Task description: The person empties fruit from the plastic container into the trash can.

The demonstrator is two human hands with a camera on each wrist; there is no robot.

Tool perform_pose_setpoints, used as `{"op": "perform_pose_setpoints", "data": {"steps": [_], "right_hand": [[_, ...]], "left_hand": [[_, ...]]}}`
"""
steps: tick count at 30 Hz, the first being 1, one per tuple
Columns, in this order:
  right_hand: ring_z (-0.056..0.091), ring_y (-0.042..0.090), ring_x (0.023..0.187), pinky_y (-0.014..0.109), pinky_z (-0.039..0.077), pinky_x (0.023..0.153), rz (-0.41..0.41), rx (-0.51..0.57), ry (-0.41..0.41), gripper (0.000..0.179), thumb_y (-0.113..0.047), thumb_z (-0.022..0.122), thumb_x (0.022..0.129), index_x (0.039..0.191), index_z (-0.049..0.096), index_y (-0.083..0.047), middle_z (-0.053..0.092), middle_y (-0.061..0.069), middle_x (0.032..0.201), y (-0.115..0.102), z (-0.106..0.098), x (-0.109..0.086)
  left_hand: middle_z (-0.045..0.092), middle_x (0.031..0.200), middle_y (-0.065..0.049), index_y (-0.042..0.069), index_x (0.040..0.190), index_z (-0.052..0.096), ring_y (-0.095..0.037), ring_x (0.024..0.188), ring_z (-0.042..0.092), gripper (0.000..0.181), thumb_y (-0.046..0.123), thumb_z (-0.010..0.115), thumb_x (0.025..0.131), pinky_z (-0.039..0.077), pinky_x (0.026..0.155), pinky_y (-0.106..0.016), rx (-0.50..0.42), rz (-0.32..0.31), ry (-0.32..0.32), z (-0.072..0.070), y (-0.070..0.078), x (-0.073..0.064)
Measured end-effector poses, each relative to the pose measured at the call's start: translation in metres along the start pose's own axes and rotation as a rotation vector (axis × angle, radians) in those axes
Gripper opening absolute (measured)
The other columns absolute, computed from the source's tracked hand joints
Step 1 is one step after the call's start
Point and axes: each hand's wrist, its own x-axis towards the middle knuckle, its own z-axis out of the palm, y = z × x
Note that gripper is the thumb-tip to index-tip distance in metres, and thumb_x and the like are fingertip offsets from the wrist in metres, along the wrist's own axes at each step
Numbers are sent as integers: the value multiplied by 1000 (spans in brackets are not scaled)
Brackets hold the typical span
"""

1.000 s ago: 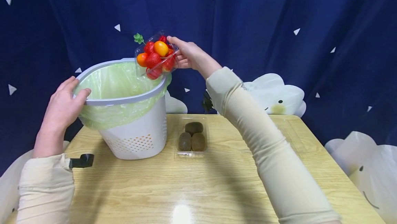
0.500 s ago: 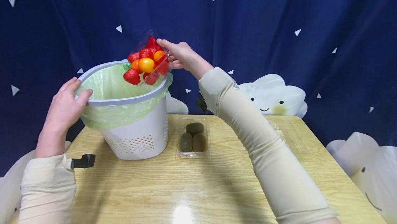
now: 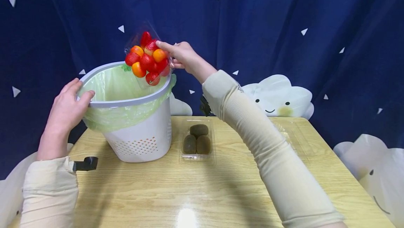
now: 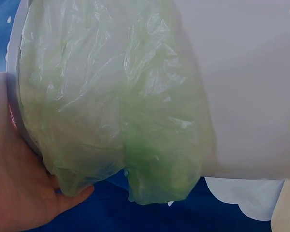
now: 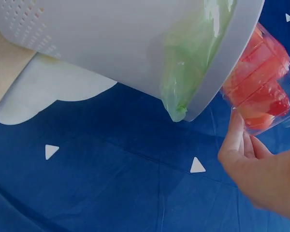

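Strawberries (image 3: 147,61) and small orange fruits (image 3: 138,70) sat in a clear tub (image 5: 263,77), tilted above the right part of the mouth of a white bin (image 3: 139,129). Whether tub touched rim: couldn't tell. Right hand (image 3: 184,58) pinched the tub by its near-right edge, thumb on one side, fingers bent behind it. Left hand (image 3: 66,105) gripped the left end of the bin's rim (image 3: 139,101), over a thin green liner (image 3: 110,114).

Handling, judged by eye: tub likely light, thin-walled and bendy, a bit slick; a hard squeeze would probably dent it. Side wall or stiffer edge looked the best hold, thumb opposite fingers, well off the liner. Fruit was glossy and loose, so probably prone to roll or slide with any tilt; real or artificial, couldn't tell, so softness was unclear. Bin looked stiff and hollow, probably easy to tip; rim gave the surest grip. Liner seemed soft and apt to slip under fingers. Brown kiwis (image 3: 203,145) lay in a second tub near the bin's base, neither hand on it.
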Motion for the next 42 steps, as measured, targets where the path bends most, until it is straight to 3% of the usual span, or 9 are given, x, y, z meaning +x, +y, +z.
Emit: {"op": "perform_pose_setpoints", "data": {"steps": [7,15,24,30,42], "right_hand": [[44,13,63,17,46,60,-38,-5,-15,42,-44,64,79,102,67,-9,56,2,91,1,4,3],[54,15,105,25,47,90,-66,7,-47,58,-37,67,79,128,51,-10,53,3,124,7,9,6],[54,14,95,21,48,86,-123,18,-64,62,-33,69,79,132,48,-9,55,3,122,10,8,8],[54,10,107,25,44,95,-155,36,-83,62,-29,69,79,133,46,-9,56,2,125,12,8,8],[47,9,119,26,39,100,-301,31,-108,62,-19,69,79,135,43,-13,49,-1,134,12,1,4]], "left_hand": [[13,150,-20,-6,140,23,-44,135,14,65,37,32,92,13,108,-57,-14,-2,4,-2,1,-1],[14,150,-21,-7,140,22,-44,135,14,65,36,32,92,13,108,-56,-13,-9,1,0,-1,-1],[15,149,-22,-8,139,23,-44,135,15,64,35,32,92,13,109,-55,-6,1,10,-1,-1,0],[14,149,-22,-8,139,23,-43,135,14,64,35,32,92,12,109,-54,-13,0,6,-1,-2,-1],[14,149,-22,-8,139,23,-43,135,14,64,35,32,93,12,109,-55,-18,0,7,-1,-1,0]]}}
